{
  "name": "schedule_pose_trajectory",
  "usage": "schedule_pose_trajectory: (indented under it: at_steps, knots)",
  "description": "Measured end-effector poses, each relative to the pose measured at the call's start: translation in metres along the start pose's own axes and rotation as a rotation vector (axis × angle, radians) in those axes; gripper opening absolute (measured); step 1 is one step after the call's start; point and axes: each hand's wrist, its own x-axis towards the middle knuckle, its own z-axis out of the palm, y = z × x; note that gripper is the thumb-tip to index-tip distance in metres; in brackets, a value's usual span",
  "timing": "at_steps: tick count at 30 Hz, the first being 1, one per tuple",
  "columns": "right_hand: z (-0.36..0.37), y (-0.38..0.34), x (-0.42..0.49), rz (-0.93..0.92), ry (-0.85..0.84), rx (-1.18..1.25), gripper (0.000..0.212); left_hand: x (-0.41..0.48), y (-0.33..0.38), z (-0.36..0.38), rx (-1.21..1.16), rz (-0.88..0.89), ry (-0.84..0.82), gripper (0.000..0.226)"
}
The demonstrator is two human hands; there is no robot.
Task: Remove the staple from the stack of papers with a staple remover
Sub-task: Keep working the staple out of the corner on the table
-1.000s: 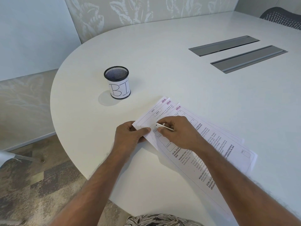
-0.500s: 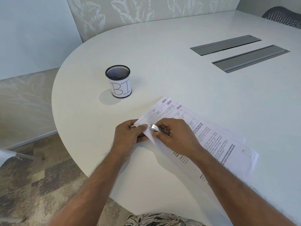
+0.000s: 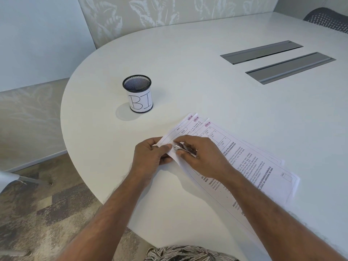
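Observation:
A stack of printed papers lies fanned on the white table, its near-left corner under my hands. My left hand pinches that corner between thumb and fingers and lifts it slightly off the table. My right hand grips a small metal staple remover, its tip set against the paper corner right beside my left thumb. The staple itself is too small to make out.
A black mesh cup with a paper label marked "BI" stands behind and left of the papers. Two grey cable hatches sit in the table at the back right. A dark mesh chair is at the far right; the table's curved edge runs left.
My right hand has shifted the staple remover left, onto the corner that my left hand pinches. The corner is bent up a little more. The cup has not moved.

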Motion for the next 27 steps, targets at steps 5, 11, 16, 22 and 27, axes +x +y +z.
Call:
schedule_pose_trajectory:
  at_steps: [5, 11, 16, 22, 27]
  knots:
    - [0.005, 0.004, 0.001, 0.065, -0.016, 0.131, 0.026, -0.001, 0.001, 0.001, 0.014, -0.005, -0.018, 0.021]
    - [0.001, 0.006, -0.003, 0.086, 0.013, 0.183, 0.021, -0.001, 0.000, 0.001, -0.033, -0.007, 0.001, 0.016]
    - [-0.002, 0.006, -0.010, 0.078, 0.034, 0.112, 0.013, 0.000, -0.002, 0.000, -0.060, 0.008, 0.012, 0.018]
    - [0.003, 0.003, -0.008, 0.092, 0.068, 0.079, 0.012, 0.000, -0.003, -0.002, -0.046, 0.016, 0.015, 0.021]
    - [0.006, -0.003, -0.006, 0.063, 0.061, 0.024, 0.014, -0.003, -0.003, -0.001, -0.023, 0.032, 0.001, 0.016]
